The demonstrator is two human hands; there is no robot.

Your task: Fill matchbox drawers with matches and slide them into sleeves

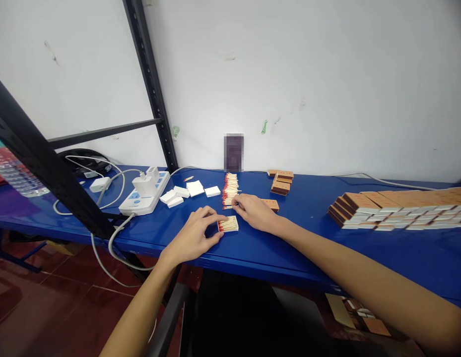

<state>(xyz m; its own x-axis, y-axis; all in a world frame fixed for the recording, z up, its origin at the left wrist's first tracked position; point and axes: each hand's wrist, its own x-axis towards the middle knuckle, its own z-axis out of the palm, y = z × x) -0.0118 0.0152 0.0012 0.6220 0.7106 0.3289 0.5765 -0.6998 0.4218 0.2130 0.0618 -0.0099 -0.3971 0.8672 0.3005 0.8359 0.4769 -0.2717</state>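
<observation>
My left hand (199, 234) grips a small white matchbox tray (236, 227) by its left end, thumb in front and index finger reaching over the top. The tray lies on the blue table and holds a layer of matches (227, 224) with red heads to the left. My right hand (253, 212) is closed in a pinch at the near right side of a long pile of loose matches (230, 189); what its fingertips hold is too small to make out. Partly hidden behind this hand lies an orange-brown matchbox (272, 204).
Several white trays (194, 188) lie left of the pile. A stack of matchboxes (281, 182) stands behind right, and a long stacked row (397, 208) fills the far right. A power strip (145, 194) with cables and a black post (152, 74) stand left.
</observation>
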